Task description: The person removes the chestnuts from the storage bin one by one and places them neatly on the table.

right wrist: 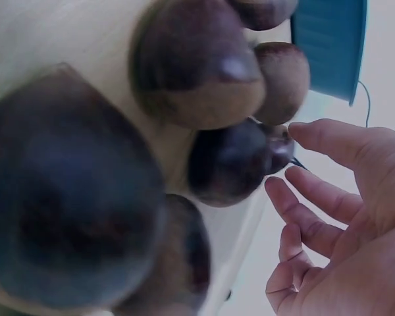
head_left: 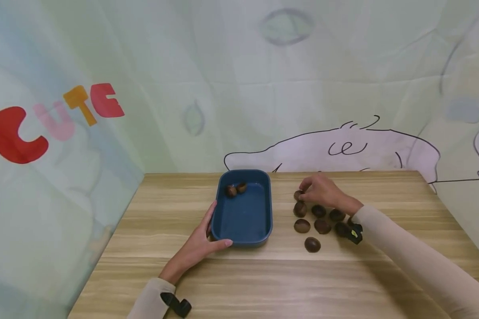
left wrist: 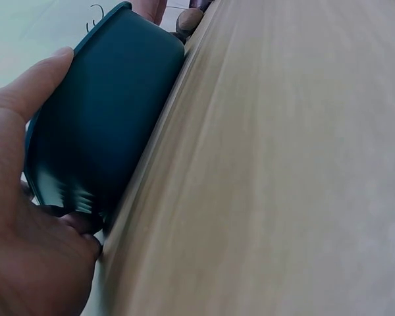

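A deep blue rectangular box [head_left: 243, 221] stands on the table with two brown chestnuts [head_left: 231, 191] at its far left inside. My left hand [head_left: 196, 244] grips its near left corner, thumb on the near rim and fingers along the left side. In the left wrist view, the fingers partly disappear behind the box wall [left wrist: 108, 105]. To the right of the box, my right hand [head_left: 323, 191] pinches the farthest chestnut [head_left: 297, 195] between thumb and fingertips. Several other chestnuts [head_left: 322, 226] lie loosely grouped under and in front of that hand.
One chestnut [head_left: 312, 244] lies nearest me, a little apart from the group. The wood-grain table [head_left: 239, 283] ends at a printed cloth backdrop [head_left: 163, 66] behind and to the left. My right forearm [head_left: 415, 257] crosses the table's right side.
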Demonstrator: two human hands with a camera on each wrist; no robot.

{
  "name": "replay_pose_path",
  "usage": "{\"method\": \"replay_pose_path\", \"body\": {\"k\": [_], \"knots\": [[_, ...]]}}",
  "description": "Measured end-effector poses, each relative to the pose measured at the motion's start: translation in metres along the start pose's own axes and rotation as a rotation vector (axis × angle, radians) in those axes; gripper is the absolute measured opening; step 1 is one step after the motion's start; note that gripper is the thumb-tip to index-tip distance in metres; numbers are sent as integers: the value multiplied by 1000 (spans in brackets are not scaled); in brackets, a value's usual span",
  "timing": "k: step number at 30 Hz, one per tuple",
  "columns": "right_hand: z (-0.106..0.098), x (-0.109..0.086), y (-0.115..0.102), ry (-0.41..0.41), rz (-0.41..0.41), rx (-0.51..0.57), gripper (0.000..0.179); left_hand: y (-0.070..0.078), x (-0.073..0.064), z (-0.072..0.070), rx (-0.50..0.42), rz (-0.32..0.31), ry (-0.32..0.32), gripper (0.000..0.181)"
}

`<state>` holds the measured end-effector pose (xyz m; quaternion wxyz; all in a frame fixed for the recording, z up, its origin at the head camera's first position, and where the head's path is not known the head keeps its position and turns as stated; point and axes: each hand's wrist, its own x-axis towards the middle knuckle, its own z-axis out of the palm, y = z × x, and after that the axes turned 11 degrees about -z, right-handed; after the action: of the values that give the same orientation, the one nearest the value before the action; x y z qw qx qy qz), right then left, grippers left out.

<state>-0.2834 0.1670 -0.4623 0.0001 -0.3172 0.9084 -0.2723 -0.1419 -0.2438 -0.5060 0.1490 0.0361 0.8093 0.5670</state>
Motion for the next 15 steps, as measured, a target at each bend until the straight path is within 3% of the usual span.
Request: {"method": "replay_pose_path", "body": {"k": [4, 15], "knots": [[-6, -1, -5, 20, -11, 17, 27, 0, 1, 1, 4, -2, 3, 124], [-16, 9, -34, 42, -140, -15, 30, 2, -1, 1, -7, -7, 4, 122]]}}
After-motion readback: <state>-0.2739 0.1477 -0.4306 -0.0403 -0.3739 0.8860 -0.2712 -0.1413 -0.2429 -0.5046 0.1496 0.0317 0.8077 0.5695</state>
